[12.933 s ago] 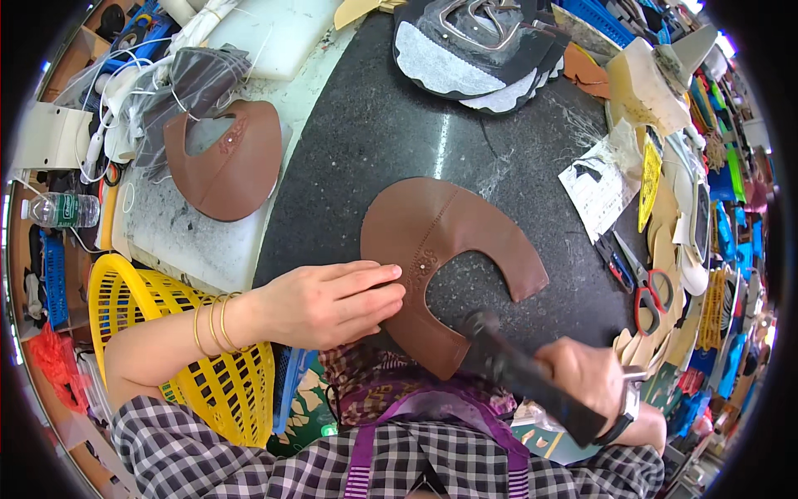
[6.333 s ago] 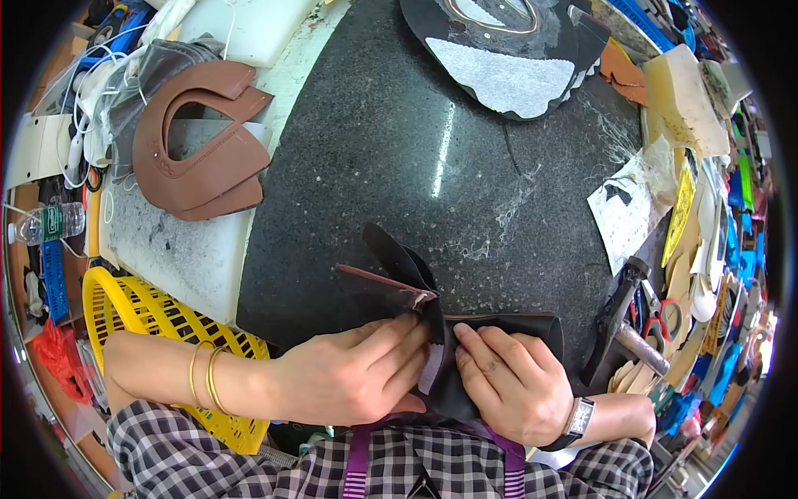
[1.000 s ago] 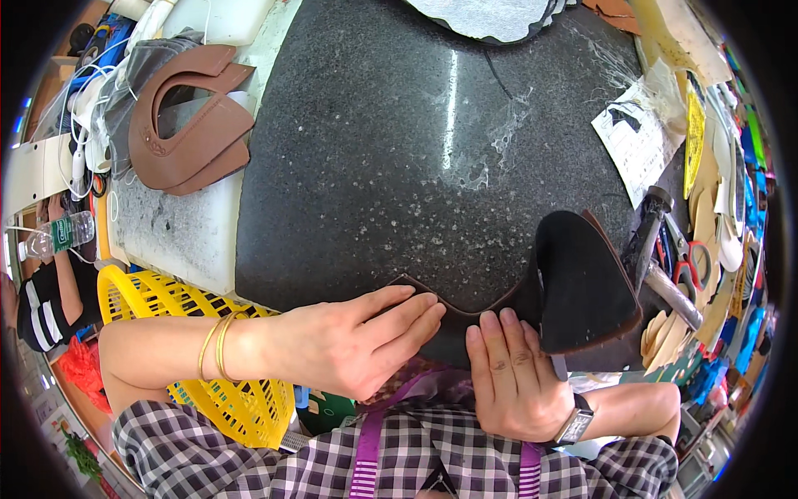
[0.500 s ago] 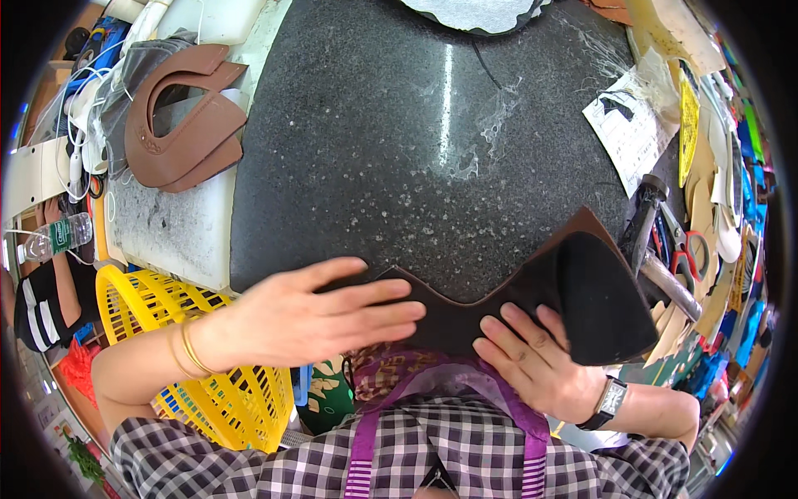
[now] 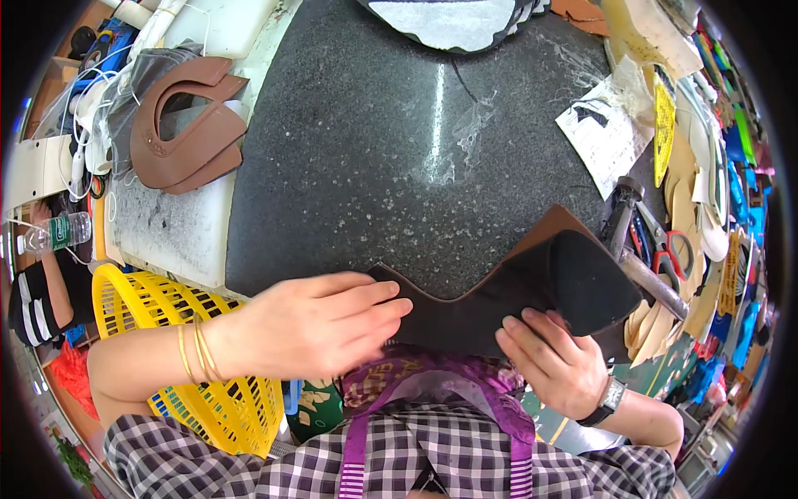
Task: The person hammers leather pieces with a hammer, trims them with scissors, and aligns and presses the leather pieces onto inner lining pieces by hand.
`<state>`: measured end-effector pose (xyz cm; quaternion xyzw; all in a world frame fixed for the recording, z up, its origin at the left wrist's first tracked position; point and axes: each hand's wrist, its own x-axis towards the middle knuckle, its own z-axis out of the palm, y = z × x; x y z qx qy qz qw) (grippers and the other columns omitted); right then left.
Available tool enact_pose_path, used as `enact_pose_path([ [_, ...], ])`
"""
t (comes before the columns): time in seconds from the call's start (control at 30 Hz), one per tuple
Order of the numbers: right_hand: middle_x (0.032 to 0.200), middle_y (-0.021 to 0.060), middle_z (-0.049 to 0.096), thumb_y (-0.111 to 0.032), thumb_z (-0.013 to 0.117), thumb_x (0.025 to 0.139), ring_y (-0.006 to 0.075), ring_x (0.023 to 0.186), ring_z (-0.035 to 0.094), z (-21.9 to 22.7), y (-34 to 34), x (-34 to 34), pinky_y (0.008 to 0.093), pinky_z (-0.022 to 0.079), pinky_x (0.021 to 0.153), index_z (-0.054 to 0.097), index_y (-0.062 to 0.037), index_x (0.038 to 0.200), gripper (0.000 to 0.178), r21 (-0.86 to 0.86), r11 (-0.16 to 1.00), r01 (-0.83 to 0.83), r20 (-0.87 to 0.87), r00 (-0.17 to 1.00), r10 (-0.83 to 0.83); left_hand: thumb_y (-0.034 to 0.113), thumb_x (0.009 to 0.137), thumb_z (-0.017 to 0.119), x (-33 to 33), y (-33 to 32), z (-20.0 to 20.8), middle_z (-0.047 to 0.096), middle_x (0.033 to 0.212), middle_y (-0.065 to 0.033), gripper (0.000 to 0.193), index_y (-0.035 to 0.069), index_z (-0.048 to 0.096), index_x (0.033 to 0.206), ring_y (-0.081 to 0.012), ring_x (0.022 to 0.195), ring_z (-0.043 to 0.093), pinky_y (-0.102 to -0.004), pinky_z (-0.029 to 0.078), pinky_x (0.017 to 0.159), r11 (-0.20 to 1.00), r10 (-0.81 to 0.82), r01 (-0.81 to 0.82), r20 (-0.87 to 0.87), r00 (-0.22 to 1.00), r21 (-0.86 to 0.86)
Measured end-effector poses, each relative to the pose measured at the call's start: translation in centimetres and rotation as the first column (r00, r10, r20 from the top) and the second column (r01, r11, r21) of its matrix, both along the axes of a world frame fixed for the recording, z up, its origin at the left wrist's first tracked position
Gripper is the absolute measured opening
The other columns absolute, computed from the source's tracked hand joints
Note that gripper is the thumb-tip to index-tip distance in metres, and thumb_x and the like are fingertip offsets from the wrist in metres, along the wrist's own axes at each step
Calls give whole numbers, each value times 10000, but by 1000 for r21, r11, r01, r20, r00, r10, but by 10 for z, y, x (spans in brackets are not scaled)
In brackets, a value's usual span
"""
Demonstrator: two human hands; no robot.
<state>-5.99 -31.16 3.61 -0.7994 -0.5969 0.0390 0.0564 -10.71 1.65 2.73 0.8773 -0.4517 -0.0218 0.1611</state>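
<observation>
A shoe upper piece, dark-lined with a V-shaped notch and a brown leather edge (image 5: pixel 544 229), lies along the near edge of the black slab (image 5: pixel 357 166). On its right end sits a rounded black pad (image 5: pixel 592 281). My left hand (image 5: pixel 320 324) is stretched across the left end of the piece, fingers out and slightly blurred, thumb hidden. My right hand (image 5: pixel 555 362) rests its extended fingers on the piece's near edge beside the pad. The underside of the piece does not show.
Stacked brown leather pieces (image 5: pixel 179 129) lie at the left. A yellow basket (image 5: pixel 125 299) stands below them. On the right are a hammer (image 5: pixel 652 283), scissors (image 5: pixel 672 254) and a white paper (image 5: pixel 607 133). White-topped pieces (image 5: pixel 449 21) lie at the far edge. Another person's arm (image 5: pixel 56 283) shows far left.
My left hand has shifted slightly left and down on the piece. My right hand has moved a little right, its fingers more bent. The whole view has shifted slightly.
</observation>
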Motion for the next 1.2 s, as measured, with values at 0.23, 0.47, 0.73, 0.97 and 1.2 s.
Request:
enact_pose_path([
  [0.23, 833, 75, 671, -114, 629, 529, 225, 690, 663, 16, -18, 33, 303, 540, 586, 663, -31, 796, 282, 209, 977, -30, -294, 951, 92, 275, 788, 621, 20, -51, -17, 631, 1232, -83, 461, 28, 648, 1176, -183, 1062, 578, -303, 500, 850, 994, -111, 112, 61, 992, -8],
  [0.47, 1222, 14, 615, -94, 647, 699, 136, 1245, 486, 6, 26, 94, 397, 477, 941, 685, -89, 1080, 383, 62, 936, -347, 399, 868, 295, 161, 878, 565, 55, 18, -2, 669, 1164, -137, 197, 27, 669, 978, -266, 1094, 640, -404, 492, 1017, 920, -381, 390, 133, 915, -45],
  [0.73, 807, 71, 618, -142, 619, 600, 199, 741, 626, -11, 105, 82, 321, 520, 728, 683, 36, 854, 317, 290, 842, -455, 270, 883, 385, 239, 855, 659, 115, 72, 43, 663, 1130, -137, 342, -19, 643, 1079, -290, 1164, 569, -421, 457, 1015, 981, -89, 130, -257, 962, 146],
  [0.97, 1184, 98, 590, -269, 539, 783, 212, 1154, 516, 3, 106, 75, 373, 433, 988, 633, 13, 1145, 468, 15, 889, -458, 178, 876, 448, 232, 777, 725, 95, 54, 25, 599, 1229, -146, 486, -30, 628, 1174, -308, 1113, 559, -364, 496, 952, 995, -70, 24, -518, 852, -95],
  [1.2, 1146, 176, 681, -109, 607, 647, 240, 982, 657, 1, 93, 75, 285, 555, 822, 711, 48, 1037, 434, 138, 887, -441, 27, 897, 442, 157, 734, 634, 56, 59, 5, 573, 1296, -49, 444, 44, 666, 1163, -265, 1231, 517, -402, 485, 1022, 996, -80, 84, -111, 991, 28],
])
